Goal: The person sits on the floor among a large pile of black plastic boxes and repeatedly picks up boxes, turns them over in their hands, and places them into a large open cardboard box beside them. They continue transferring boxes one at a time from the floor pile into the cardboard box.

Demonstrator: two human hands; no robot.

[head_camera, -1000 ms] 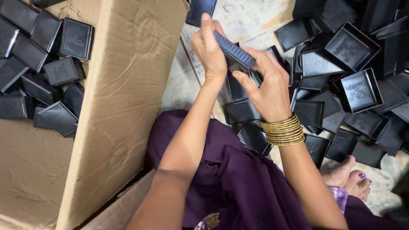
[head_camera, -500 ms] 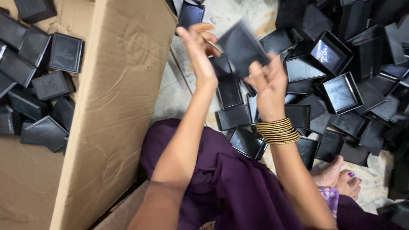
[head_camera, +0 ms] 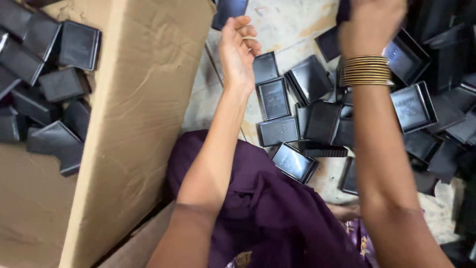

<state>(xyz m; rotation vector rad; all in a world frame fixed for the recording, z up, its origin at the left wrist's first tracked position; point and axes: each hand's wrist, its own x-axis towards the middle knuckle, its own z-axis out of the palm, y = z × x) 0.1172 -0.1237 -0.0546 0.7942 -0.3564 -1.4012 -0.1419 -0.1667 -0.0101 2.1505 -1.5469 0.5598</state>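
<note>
My left hand [head_camera: 238, 49] is raised above the floor with its fingers loosely curled and apart, and nothing is in it. Just to its right lie small black square boxes [head_camera: 273, 98] on the floor. My right hand [head_camera: 373, 22] is blurred at the top edge, above the heap of black boxes [head_camera: 414, 106]. Its back faces me and its fingers are hidden. Gold bangles [head_camera: 366, 71] sit on that wrist. A dark shape touches the hand's left side, and I cannot tell whether the hand holds it.
A big cardboard carton [head_camera: 148, 99] stands at the left with several black boxes [head_camera: 64, 84] inside it. My purple garment [head_camera: 277, 213] covers my lap below. The pale stone floor [head_camera: 292, 30] shows between the carton and the heap.
The black box that both hands held is gone from my left hand. My right hand has swung up and right over the heap. The hands have moved apart.
</note>
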